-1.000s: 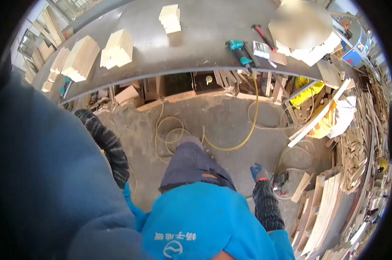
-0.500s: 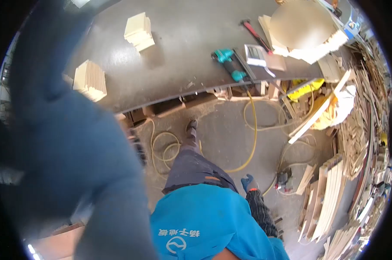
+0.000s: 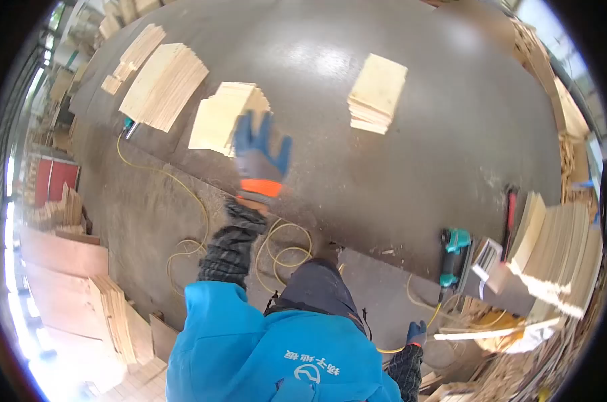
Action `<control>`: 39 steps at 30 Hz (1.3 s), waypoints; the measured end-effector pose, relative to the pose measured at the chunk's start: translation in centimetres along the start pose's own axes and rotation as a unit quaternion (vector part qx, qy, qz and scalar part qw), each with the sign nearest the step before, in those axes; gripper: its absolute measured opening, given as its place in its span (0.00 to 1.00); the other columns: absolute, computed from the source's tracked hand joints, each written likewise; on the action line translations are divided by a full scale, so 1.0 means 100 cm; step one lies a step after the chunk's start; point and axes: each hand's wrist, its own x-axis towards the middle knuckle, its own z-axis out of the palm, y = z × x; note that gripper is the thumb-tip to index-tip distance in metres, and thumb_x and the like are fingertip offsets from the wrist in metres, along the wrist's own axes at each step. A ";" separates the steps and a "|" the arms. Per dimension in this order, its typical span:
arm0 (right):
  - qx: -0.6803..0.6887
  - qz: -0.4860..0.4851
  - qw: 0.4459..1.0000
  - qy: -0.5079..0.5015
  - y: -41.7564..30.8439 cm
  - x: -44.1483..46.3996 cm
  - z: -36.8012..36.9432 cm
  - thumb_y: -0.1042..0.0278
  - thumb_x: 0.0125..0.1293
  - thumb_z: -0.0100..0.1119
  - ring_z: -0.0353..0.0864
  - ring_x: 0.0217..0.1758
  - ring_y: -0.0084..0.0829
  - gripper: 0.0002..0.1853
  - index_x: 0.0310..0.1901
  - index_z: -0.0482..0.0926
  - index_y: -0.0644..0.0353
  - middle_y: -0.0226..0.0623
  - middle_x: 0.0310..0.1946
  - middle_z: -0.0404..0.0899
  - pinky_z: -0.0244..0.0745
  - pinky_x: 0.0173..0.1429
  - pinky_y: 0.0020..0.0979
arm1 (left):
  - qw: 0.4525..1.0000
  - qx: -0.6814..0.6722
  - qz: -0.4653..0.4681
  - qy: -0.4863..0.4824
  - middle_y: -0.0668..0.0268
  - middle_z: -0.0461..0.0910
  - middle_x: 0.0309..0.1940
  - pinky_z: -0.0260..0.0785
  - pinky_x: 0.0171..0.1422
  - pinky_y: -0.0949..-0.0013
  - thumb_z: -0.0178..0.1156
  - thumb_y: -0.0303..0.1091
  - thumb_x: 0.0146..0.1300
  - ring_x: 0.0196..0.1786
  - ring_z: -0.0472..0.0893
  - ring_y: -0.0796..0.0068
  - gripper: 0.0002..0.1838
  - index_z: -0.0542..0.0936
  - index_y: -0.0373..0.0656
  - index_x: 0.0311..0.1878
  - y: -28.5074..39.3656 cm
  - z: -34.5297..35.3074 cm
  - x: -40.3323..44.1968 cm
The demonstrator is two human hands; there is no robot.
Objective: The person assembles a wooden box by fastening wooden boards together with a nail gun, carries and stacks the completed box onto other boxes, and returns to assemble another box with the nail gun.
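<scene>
My left hand [image 3: 258, 157], in a blue and grey glove with an orange cuff band, reaches over the table with its fingers spread. Its fingertips overlap the right edge of a stack of thin wooden boards [image 3: 219, 120]; whether they touch it I cannot tell. Nothing is in this hand. Low at my right side hangs my right hand [image 3: 416, 332], also gloved, with its fingers loosely extended and no object visible in it. Beyond the left hand stand a larger board stack [image 3: 162, 87] and, farther right, a separate small stack [image 3: 377, 90].
A teal nail gun [image 3: 455, 254] lies near the right front edge of the dark table [image 3: 303, 181], beside a red-handled tool [image 3: 510, 218] and upright boards [image 3: 561, 244]. Yellow hose [image 3: 283, 248] coils on the floor by my legs. Plywood sheets [image 3: 69, 288] stand at left.
The large blurred blue-grey shape close to the camera has gone from the left. The view has swung left, and my left hand now shows above the table. My right hand still hangs low.
</scene>
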 end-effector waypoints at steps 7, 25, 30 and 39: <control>-0.026 0.037 0.999 0.000 0.090 0.122 -0.008 0.55 0.66 0.71 0.87 0.59 0.45 0.34 0.70 0.76 0.64 0.54 0.59 0.86 0.80 0.64 0.42 | 0.947 0.162 -0.188 -0.206 0.48 0.65 0.81 0.58 0.84 0.45 0.77 0.68 0.52 0.83 0.62 0.40 0.60 0.63 0.49 0.83 -0.132 -0.014 0.068; -0.082 -0.180 0.972 -0.127 0.030 0.099 -0.067 0.54 0.67 0.69 0.92 0.47 0.46 0.25 0.61 0.86 0.60 0.50 0.43 0.91 0.85 0.55 0.43 | 0.677 -0.655 -0.218 -0.253 0.41 0.76 0.71 0.75 0.74 0.50 0.77 0.61 0.58 0.71 0.79 0.45 0.57 0.64 0.30 0.80 -0.040 -0.103 0.073; -0.046 -0.448 0.892 -0.037 -0.156 0.044 -0.134 0.55 0.68 0.70 0.92 0.46 0.43 0.25 0.61 0.86 0.62 0.49 0.40 0.90 0.84 0.52 0.39 | 0.422 -0.862 -0.183 -0.214 0.35 0.59 0.80 0.65 0.74 0.22 0.70 0.73 0.57 0.74 0.70 0.25 0.66 0.52 0.40 0.86 0.127 -0.092 0.007; 0.065 -0.487 0.867 0.090 -0.230 0.092 -0.222 0.65 0.73 0.66 0.88 0.60 0.51 0.24 0.66 0.81 0.69 0.59 0.58 0.86 0.81 0.66 0.44 | 0.123 -0.922 -0.261 -0.257 0.40 0.62 0.80 0.65 0.70 0.19 0.62 0.79 0.60 0.72 0.72 0.27 0.63 0.54 0.43 0.86 0.243 -0.029 -0.070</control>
